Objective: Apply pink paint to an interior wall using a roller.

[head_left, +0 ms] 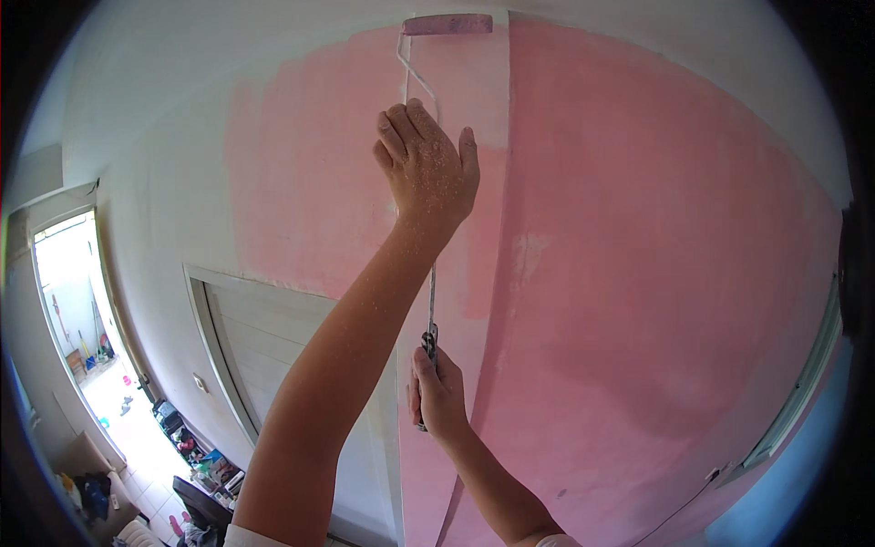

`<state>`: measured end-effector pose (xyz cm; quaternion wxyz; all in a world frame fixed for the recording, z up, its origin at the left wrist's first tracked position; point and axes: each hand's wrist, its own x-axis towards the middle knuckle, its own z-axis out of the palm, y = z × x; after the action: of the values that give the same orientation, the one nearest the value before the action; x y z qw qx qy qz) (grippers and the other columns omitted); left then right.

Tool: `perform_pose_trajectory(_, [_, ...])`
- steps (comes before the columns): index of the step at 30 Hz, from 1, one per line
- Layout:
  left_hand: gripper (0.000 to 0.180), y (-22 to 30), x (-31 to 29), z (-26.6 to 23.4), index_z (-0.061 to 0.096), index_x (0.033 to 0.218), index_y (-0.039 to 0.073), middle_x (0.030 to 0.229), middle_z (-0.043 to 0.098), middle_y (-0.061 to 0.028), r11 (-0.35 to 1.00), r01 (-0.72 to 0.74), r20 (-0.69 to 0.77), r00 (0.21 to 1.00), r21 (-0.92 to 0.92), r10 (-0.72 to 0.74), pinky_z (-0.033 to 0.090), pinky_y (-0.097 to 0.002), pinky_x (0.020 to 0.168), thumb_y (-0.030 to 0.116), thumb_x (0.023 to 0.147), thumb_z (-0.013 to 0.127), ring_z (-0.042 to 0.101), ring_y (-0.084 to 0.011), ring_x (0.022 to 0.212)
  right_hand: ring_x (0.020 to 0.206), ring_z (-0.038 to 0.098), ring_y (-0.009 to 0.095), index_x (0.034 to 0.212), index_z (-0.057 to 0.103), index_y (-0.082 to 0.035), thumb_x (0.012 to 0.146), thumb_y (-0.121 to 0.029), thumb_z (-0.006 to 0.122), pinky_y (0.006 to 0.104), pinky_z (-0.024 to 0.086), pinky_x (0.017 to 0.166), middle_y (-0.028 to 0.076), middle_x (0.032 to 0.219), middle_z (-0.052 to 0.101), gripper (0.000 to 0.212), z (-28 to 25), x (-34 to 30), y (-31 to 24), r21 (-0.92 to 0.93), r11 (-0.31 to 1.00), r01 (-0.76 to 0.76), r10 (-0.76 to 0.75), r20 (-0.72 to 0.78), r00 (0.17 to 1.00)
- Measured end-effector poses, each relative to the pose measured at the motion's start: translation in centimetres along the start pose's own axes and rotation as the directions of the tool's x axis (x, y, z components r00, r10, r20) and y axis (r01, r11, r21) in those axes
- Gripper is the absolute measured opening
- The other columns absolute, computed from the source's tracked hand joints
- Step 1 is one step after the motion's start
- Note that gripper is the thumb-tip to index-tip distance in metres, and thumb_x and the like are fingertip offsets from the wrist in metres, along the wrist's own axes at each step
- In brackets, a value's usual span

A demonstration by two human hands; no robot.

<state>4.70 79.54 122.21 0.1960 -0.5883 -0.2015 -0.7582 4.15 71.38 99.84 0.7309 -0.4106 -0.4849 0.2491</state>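
Note:
A paint roller (447, 25) with a pink-stained sleeve presses against the wall near the ceiling, on a long metal pole (431, 305). My left hand (426, 166), speckled with paint, grips the pole high up, just below the roller's wire frame. My right hand (435, 392) grips the pole's lower end. The wall (638, 228) is painted pink over a wide area, with white still showing at the left and along the top.
A white door frame (210, 319) with a panelled door stands below left. Farther left an open doorway (73, 310) shows a bright yard. Bags and clutter (196, 456) lie on the floor at lower left. A window frame (802, 383) curves at right.

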Motion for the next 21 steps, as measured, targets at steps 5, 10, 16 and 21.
perform_pose_trajectory(5, [0.061, -1.0, 0.4, 1.6, 0.032, 0.124, -0.006, 0.115, 0.035, -0.0176, 0.994, 0.103, 0.075, 0.992, 0.024, -0.104, 0.027, -0.0478, 0.088, 0.036, 0.087, 0.055, 0.031, -0.0321, 0.113, 0.030, 0.034, 0.009, 0.078, 0.039, -0.010, 0.099, -0.034, 0.043, 0.0237, 0.027, 0.029, 0.000, 0.045, 0.039, 0.032, 0.5, 0.9, -1.0, -0.049, 0.999, -0.003, 0.003, 0.008, 1.000])
perform_pose_trajectory(10, [0.061, -1.6, 1.0, 2.6, 0.031, 0.125, -0.003, 0.115, 0.035, -0.0166, 0.991, 0.124, 0.113, 0.985, 0.043, -0.128, 0.027, -0.0476, 0.087, 0.040, 0.087, 0.053, 0.031, -0.0318, 0.111, 0.032, 0.034, 0.007, 0.079, 0.045, -0.011, 0.097, -0.038, 0.047, 0.0234, 0.028, 0.031, -0.002, 0.045, 0.039, 0.032, 0.8, 2.0, -0.3, -0.029, 1.000, 0.010, -0.011, -0.022, 1.000])
perform_pose_trajectory(16, [0.061, -2.1, 1.7, 2.3, 0.033, 0.124, -0.002, 0.112, 0.038, -0.0163, 0.993, 0.107, 0.105, 0.988, 0.046, -0.112, 0.027, -0.0460, 0.085, 0.041, 0.086, 0.053, 0.032, -0.0316, 0.110, 0.030, 0.035, 0.009, 0.077, 0.039, -0.011, 0.098, -0.036, 0.043, 0.0239, 0.028, 0.031, 0.000, 0.044, 0.040, 0.033, 2.1, 2.1, -0.7, -0.028, 0.999, 0.022, -0.022, 0.017, 1.000])
perform_pose_trajectory(21, [0.059, -2.6, -3.3, 0.4, 0.032, 0.125, 0.001, 0.112, 0.039, -0.0159, 0.992, 0.129, 0.177, 0.976, 0.005, -0.128, 0.027, -0.0460, 0.082, 0.042, 0.087, 0.053, 0.033, -0.0320, 0.110, 0.033, 0.036, 0.010, 0.075, 0.039, -0.011, 0.098, -0.036, 0.043, 0.0252, 0.028, 0.033, 0.001, 0.045, 0.040, 0.035, 2.2, -0.3, 3.9, -0.020, 0.997, -0.078, 0.078, -0.027, 0.997])
